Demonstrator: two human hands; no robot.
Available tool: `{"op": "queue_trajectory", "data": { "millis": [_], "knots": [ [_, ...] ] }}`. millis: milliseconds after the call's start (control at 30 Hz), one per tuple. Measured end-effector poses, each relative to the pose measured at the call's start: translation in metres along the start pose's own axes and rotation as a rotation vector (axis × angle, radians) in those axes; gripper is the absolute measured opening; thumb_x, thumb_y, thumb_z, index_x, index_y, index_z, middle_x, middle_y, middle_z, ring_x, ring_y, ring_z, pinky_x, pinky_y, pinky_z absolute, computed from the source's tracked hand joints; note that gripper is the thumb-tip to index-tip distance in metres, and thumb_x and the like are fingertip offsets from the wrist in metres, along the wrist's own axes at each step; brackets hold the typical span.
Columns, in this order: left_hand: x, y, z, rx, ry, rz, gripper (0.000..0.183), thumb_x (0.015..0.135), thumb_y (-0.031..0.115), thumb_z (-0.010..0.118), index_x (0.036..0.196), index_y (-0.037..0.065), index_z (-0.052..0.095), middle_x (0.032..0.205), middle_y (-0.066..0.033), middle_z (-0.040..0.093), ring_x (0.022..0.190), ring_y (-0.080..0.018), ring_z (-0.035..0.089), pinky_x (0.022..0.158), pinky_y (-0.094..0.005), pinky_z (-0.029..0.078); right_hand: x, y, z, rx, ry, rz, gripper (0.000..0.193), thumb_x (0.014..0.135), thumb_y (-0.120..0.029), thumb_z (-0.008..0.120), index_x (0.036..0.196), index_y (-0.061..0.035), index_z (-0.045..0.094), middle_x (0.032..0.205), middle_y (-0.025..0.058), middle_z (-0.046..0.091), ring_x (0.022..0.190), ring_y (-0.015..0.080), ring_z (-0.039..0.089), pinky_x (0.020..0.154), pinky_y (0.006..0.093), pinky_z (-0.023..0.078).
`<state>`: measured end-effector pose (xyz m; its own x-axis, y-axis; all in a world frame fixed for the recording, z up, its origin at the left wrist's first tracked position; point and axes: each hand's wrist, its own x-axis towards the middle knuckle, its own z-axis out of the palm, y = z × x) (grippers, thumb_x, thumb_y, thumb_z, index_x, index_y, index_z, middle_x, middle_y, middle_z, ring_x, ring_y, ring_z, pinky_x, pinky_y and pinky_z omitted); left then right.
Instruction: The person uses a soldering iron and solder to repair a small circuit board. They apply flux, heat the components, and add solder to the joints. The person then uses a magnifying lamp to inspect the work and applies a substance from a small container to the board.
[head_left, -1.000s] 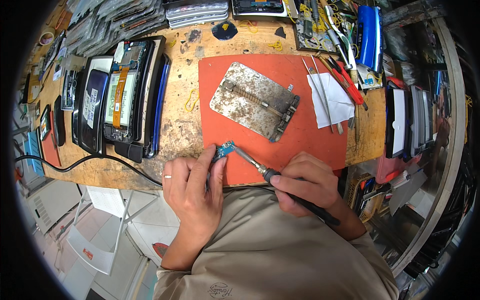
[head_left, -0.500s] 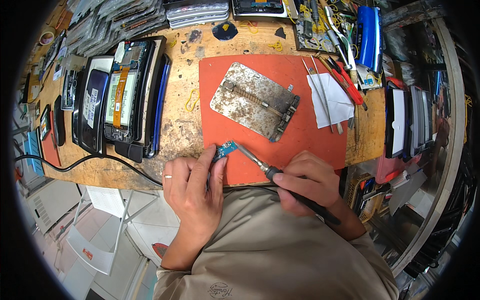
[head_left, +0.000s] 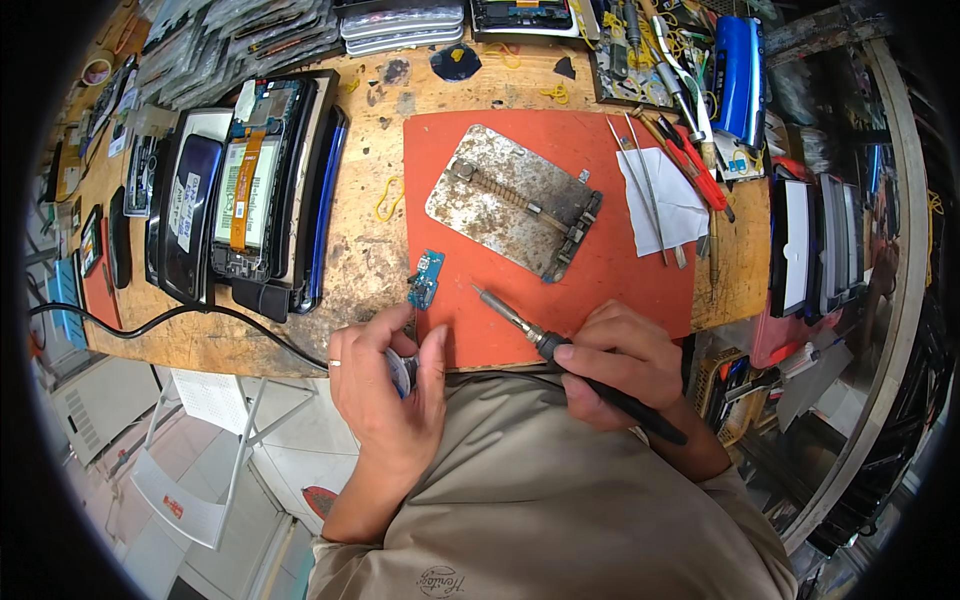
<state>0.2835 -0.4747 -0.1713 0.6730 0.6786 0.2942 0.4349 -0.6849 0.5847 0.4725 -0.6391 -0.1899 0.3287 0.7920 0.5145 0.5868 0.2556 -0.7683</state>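
My right hand (head_left: 622,362) grips a soldering iron (head_left: 600,388) by its black handle. The iron's metal tip points up and left, just above the red mat (head_left: 620,290). A small blue circuit board (head_left: 426,278) lies on the mat's left edge, touched by neither hand. Nearer to me, my left hand (head_left: 385,385) curls around a small round spool (head_left: 402,371), with part of its silvery, bluish side showing between thumb and fingers; the rest is hidden in the palm. Beyond both hands, a stained metal board holder (head_left: 490,190) rests on the mat at a slant.
Opened phones (head_left: 245,190) stand to the left, near a black cable (head_left: 190,312). On the right, tweezers (head_left: 645,180) lie across white paper (head_left: 672,215), beside a red-handled tool (head_left: 705,180). Rubber bands (head_left: 388,198) and a cluttered tool tray (head_left: 625,60) are farther back.
My left hand has let go of the circuit board, which now lies on the mat. A round spool now shows in that hand. The soldering iron has barely moved.
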Motion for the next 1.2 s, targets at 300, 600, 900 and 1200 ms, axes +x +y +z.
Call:
{"op": "queue_trajectory", "data": {
  "millis": [300, 600, 900, 1200],
  "knots": [
    [0.005, -0.003, -0.005, -0.017, 0.111, -0.030, 0.030, 0.091, -0.005, 0.082, 0.119, -0.002, 0.072, 0.093, -0.0131, 0.070, 0.084, -0.0297, 0.064, 0.076, -0.0414, 0.050, 0.001, 0.000, 0.003, 0.005, 0.054, 0.002, 0.034, 0.080, 0.002, 0.081, 0.115, 0.0008, 0.079, 0.087, 0.0104, 0.070, 0.066, 0.0230, 0.066, 0.059, 0.0343, 0.054],
    [0.024, 0.000, -0.005, 0.038, 0.065, 0.039, 0.022, 0.091, -0.009, 0.079, 0.111, -0.002, 0.074, 0.101, -0.0139, 0.076, 0.090, -0.0319, 0.068, 0.081, -0.0423, 0.053, 0.008, -0.009, 0.002, 0.043, 0.132, 0.048, 0.036, 0.080, 0.003, 0.079, 0.115, 0.0018, 0.078, 0.089, 0.0121, 0.071, 0.067, 0.0255, 0.068, 0.059, 0.0362, 0.056],
    [0.013, -0.004, -0.005, -0.009, 0.091, -0.037, 0.032, 0.090, -0.008, 0.081, 0.120, -0.002, 0.070, 0.095, -0.0147, 0.073, 0.087, -0.0318, 0.066, 0.078, -0.0424, 0.053, 0.044, 0.004, 0.004, 0.014, -0.049, -0.022, 0.042, 0.069, 0.008, 0.079, 0.110, 0.0013, 0.081, 0.086, 0.0105, 0.068, 0.066, 0.0247, 0.064, 0.058, 0.0359, 0.052],
    [0.012, -0.009, -0.002, -0.052, 0.080, -0.033, 0.032, 0.090, -0.007, 0.081, 0.119, -0.002, 0.070, 0.097, -0.0144, 0.074, 0.087, -0.0315, 0.067, 0.078, -0.0419, 0.053, 0.051, 0.015, 0.005, 0.071, -0.078, -0.021, 0.038, 0.071, 0.008, 0.077, 0.108, 0.0009, 0.082, 0.082, 0.0087, 0.067, 0.064, 0.0228, 0.063, 0.055, 0.0339, 0.050]
  ]
}}
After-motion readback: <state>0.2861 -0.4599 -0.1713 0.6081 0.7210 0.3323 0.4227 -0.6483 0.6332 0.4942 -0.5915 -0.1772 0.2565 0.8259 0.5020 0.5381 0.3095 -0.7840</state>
